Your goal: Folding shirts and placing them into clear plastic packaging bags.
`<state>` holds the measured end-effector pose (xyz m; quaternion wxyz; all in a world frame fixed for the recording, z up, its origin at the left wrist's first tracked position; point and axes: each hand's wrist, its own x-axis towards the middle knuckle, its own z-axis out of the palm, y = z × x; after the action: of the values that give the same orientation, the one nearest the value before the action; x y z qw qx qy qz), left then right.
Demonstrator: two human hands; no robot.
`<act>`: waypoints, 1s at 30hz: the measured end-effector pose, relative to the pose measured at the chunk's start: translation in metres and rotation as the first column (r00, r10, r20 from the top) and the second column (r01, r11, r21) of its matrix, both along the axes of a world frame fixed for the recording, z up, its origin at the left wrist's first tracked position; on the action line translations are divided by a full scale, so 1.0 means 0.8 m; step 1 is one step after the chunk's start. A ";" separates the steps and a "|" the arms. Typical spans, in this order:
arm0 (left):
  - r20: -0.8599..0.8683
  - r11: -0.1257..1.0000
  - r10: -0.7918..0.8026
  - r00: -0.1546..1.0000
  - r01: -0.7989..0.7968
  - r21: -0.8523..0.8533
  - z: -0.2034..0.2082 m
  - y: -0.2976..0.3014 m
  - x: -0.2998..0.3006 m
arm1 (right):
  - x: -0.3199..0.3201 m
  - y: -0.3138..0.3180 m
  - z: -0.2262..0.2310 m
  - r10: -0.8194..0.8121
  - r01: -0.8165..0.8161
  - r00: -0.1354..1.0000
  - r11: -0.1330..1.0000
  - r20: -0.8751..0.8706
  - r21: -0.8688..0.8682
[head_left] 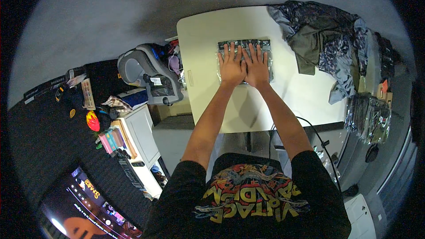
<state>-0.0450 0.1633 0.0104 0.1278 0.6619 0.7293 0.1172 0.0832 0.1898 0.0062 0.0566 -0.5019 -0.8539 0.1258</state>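
On the white table lies a clear plastic bag with dark patterned folded cloth inside, its far edge showing beyond my fingertips. My left hand presses flat on the left part of the bag, fingers stretched out and spread. Beside it my right hand lies flat on the right part, fingers likewise apart. The two thumbs meet near the middle. Most of the bag's surface is hidden under my palms.
A heap of dark camouflage and olive clothing covers the table's far right corner. Several plastic-wrapped garments lie right of the table. A grey child car seat and a white cabinet stand at left. A black cable hangs by my right arm.
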 end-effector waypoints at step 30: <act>-0.025 0.999 0.004 1.000 -0.003 0.051 -0.013 0.012 -0.035 | 0.024 0.040 0.021 0.025 -0.025 1.000 1.000 0.014 0.001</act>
<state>-0.0726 0.1729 -0.0003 0.1015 0.6652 0.7286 0.1278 0.1025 0.2214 0.0228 0.0491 -0.4919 -0.8606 0.1225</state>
